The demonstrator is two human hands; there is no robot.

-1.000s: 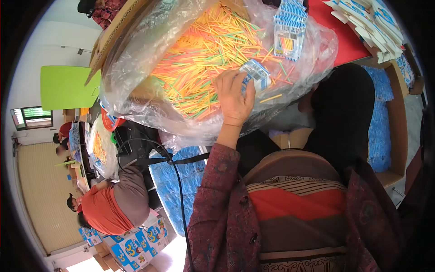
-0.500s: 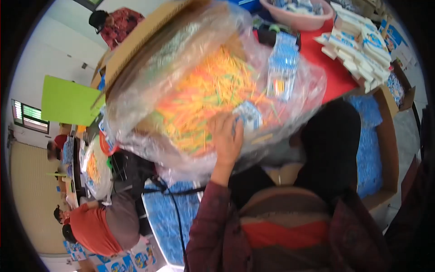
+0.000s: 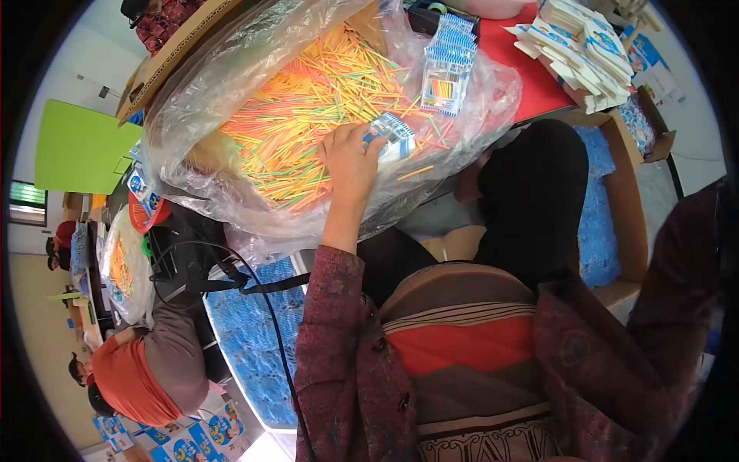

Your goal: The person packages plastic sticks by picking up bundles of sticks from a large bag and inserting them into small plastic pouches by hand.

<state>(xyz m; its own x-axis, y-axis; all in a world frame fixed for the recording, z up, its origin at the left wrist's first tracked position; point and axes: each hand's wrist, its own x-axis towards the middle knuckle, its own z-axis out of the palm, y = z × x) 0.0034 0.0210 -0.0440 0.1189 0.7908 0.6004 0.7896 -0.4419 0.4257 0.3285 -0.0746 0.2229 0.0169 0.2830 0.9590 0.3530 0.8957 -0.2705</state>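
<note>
My left hand (image 3: 350, 162) reaches over a clear plastic bag liner (image 3: 269, 42) full of thin orange, yellow, pink and green sticks (image 3: 308, 100). Between its thumb and fingers is a small blue-and-white packet (image 3: 392, 140), held at the edge of the heap. Just beyond it, a stack of blue-and-white striped packets (image 3: 446, 65) lies on the plastic; the front one has a window showing coloured sticks. My right hand is out of view; only its dark red sleeve (image 3: 677, 254) shows at the right.
Blue packets fill a white bin (image 3: 212, 339) and a cardboard box (image 3: 627, 169) on either side of me. Flat printed cartons (image 3: 593, 54) lie on a red surface (image 3: 527, 77). A black strap (image 3: 281, 286) crosses the bin. A person in orange (image 3: 135, 381) is at the left.
The whole view has shifted, so the scene sits farther left and higher. My left hand stays at the heap's edge with the small packet, which now shows more clearly.
</note>
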